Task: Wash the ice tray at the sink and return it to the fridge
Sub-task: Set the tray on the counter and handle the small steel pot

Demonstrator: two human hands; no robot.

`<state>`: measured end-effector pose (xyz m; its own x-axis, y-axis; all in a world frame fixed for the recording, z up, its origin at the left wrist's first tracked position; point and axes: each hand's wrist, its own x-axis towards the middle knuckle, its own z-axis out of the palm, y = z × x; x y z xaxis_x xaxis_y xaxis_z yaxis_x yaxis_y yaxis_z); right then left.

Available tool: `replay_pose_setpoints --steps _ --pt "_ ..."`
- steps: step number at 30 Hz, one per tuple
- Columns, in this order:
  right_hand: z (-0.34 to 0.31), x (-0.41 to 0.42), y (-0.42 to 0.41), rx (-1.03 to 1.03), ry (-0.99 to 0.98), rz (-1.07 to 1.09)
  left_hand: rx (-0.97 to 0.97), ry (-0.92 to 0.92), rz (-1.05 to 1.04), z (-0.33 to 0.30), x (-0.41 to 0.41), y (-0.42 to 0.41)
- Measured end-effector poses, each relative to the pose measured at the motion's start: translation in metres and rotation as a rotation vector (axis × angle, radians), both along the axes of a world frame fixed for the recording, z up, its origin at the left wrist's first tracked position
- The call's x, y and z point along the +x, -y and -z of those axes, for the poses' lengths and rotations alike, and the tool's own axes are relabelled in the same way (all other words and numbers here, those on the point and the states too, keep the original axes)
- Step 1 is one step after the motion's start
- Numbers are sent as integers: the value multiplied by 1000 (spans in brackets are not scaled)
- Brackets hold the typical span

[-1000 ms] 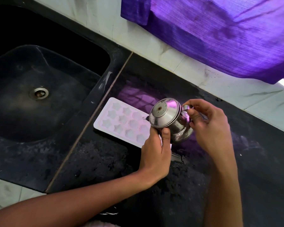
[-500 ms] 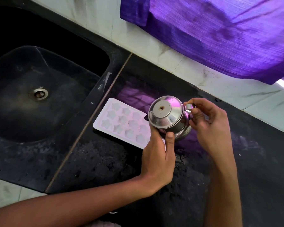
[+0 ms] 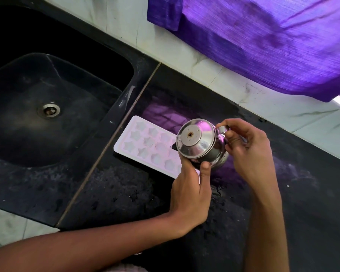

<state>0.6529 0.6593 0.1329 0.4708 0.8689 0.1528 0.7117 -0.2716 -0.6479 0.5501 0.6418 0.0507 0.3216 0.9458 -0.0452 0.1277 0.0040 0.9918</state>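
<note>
You hold a small steel kettle (image 3: 201, 145) tilted over the pale ice tray (image 3: 145, 144), its lidded top turned toward the camera. Your left hand (image 3: 190, 191) grips the kettle's lower body from beneath, thumb up against its side. Your right hand (image 3: 247, 154) pinches the handle at the kettle's far side. The tray, with star-shaped cells, lies flat on the black countertop (image 3: 126, 193), just beside the dark sink (image 3: 124, 99) with its metal drain (image 3: 48, 110). A purple curtain (image 3: 263, 40) hangs over the white tiled wall (image 3: 243, 95).
</note>
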Motion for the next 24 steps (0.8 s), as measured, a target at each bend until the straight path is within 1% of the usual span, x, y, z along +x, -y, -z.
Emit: replay_pose_setpoints --steps 14,24 --pt "-6 -5 1 3 38 -1 26 14 -20 1 1 1" --pt "-10 -7 2 14 30 -3 29 23 -14 2 2 0"
